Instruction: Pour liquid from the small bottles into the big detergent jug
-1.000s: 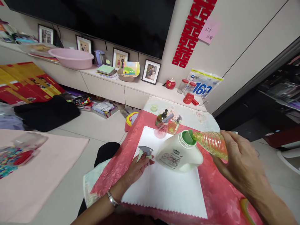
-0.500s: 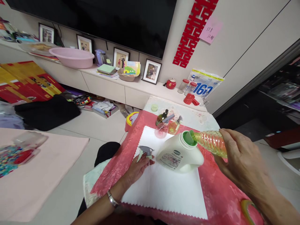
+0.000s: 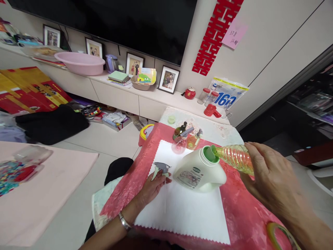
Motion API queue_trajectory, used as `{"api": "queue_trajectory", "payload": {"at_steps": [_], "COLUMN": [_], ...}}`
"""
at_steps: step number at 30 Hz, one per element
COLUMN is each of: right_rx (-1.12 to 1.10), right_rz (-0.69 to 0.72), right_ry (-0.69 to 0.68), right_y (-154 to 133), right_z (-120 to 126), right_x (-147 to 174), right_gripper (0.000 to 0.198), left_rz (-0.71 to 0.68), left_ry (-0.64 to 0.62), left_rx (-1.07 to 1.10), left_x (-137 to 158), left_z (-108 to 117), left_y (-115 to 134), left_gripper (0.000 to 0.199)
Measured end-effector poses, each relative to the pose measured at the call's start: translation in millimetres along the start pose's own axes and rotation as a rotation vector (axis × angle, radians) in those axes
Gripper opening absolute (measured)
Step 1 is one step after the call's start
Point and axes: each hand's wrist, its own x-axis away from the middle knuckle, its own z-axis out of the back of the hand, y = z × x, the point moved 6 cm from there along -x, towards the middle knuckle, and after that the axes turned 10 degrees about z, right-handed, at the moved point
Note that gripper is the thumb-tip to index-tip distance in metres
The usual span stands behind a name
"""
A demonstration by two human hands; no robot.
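My left hand (image 3: 153, 185) is closed around a grey and pale green spray nozzle (image 3: 161, 168), whose thin clear tube hangs down over the white sheet. In my right hand (image 3: 267, 170) is a clear ribbed bottle (image 3: 235, 158) with yellowish liquid, tipped nearly level. Its mouth meets the green spout (image 3: 211, 153) of a large white detergent jug (image 3: 199, 173). The jug stands upright on the white scalloped sheet (image 3: 182, 215), left of my right hand. Whether liquid is flowing at the spout I cannot tell.
Behind the jug stand a pink spray bottle (image 3: 180, 143), an amber spray bottle (image 3: 194, 139) and a dark green bottle (image 3: 179, 130). A roll of tape (image 3: 275, 236) lies on the red cloth (image 3: 244, 211) at lower right. A pink table (image 3: 59, 194) is at left.
The ribbed bottle and my right hand have shifted very slightly. My left hand keeps the spray nozzle in the same place, and the jug has not moved.
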Motion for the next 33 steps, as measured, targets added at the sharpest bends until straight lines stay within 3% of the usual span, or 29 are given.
{"api": "queue_trajectory", "payload": {"at_steps": [33], "right_rx": [0.088], "right_rz": [0.044], "right_ry": [-0.027], "right_y": [-0.7], "right_z": [5.4], "right_x": [-4.1], "right_gripper": [0.048], "left_rz": [0.005], "left_ry": [-0.004], "left_rx": [0.001], "left_x": [-2.4], "left_z": [3.0], "left_y": [-2.6], "left_gripper": [0.034]}}
